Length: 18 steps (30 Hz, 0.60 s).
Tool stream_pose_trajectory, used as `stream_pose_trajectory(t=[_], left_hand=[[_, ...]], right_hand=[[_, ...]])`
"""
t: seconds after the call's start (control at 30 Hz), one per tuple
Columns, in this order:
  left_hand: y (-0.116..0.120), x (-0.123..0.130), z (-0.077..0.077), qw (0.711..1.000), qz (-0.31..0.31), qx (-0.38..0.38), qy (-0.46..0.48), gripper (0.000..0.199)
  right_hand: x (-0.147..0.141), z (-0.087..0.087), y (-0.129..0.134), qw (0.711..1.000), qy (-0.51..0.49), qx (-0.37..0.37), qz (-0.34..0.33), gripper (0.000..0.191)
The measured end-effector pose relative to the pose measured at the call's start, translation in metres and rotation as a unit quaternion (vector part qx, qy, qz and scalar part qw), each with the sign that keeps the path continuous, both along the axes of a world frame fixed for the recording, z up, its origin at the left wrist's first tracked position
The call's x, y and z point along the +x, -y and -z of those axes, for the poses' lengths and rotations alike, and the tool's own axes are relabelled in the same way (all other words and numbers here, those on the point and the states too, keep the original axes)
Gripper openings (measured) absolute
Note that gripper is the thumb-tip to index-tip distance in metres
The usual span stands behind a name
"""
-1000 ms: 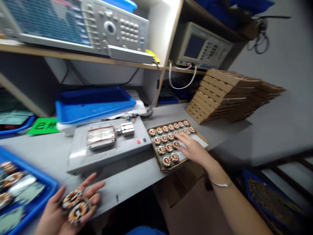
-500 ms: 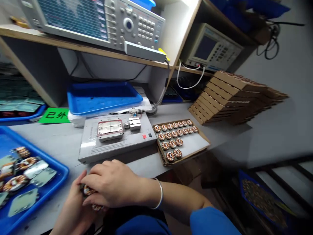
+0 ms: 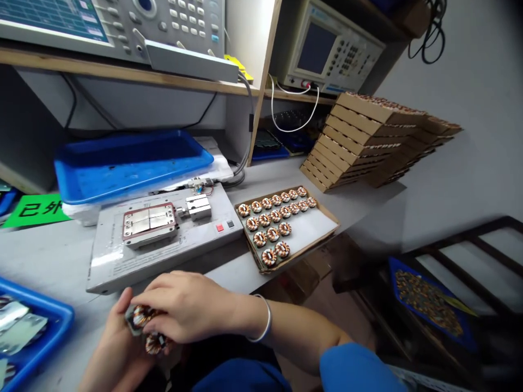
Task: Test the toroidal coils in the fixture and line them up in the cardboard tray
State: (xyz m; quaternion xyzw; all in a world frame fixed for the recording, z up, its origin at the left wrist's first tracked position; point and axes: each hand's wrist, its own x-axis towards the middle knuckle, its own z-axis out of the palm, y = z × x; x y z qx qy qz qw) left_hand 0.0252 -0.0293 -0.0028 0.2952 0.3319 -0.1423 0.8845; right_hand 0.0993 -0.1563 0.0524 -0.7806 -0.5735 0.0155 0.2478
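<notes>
While cupped together at the near edge of the tabletop (image 3: 44,256): left hand (image 3: 110,359) palm up and curled beneath, right hand (image 3: 188,307) arched over it, fingers closed across the top. Between them, two copper-wound toroid coils (image 3: 143,316), both firmly held and partly hidden by the fingers, with a silvery edge beside the upper one, too covered to name. Probably a cradle-and-cover grip, keeping both coils steady and close to the body.

Just left of the hands, at the near left corner, a blue tray (image 3: 61,316) of silver plates (image 3: 20,332), placed for an easy reach. Beyond the hands, a grey test fixture (image 3: 118,267), central on the tabletop, likely kept there for work within reach of both hands. To its right, a cardboard tray (image 3: 314,228) with coils in tight rows toward the far end and bare card toward the right, then a leaning stack of cardboard trays (image 3: 347,141) nearer the far right edge.

Compared with the first frame: right hand off the cardboard tray and over the left; left palm no longer open, coils no longer lying exposed on it.
</notes>
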Motion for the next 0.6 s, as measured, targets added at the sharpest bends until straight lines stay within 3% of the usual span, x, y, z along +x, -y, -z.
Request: stream_pose_trajectory(t=[0.1, 0.23, 0.4, 0.6], left_hand=[[-0.006, 0.000, -0.002, 0.994, 0.070, -0.012, 0.078, 0.037], [-0.017, -0.002, 0.006, 0.989, 0.024, -0.063, 0.133, 0.045], [-0.024, -0.005, 0.015, 0.978, -0.009, -0.111, 0.176, 0.043], [-0.025, -0.004, 0.018, 0.975, 0.007, -0.124, 0.187, 0.043]], right_hand=[[0.017, -0.017, 0.003, 0.997, -0.016, 0.069, 0.019, 0.028], [0.058, -0.034, -0.004, 0.988, -0.020, 0.132, 0.076, 0.028], [0.099, -0.028, -0.040, 0.992, 0.022, 0.086, 0.089, 0.031], [0.108, -0.023, -0.070, 0.993, 0.084, 0.032, 0.079, 0.025]])
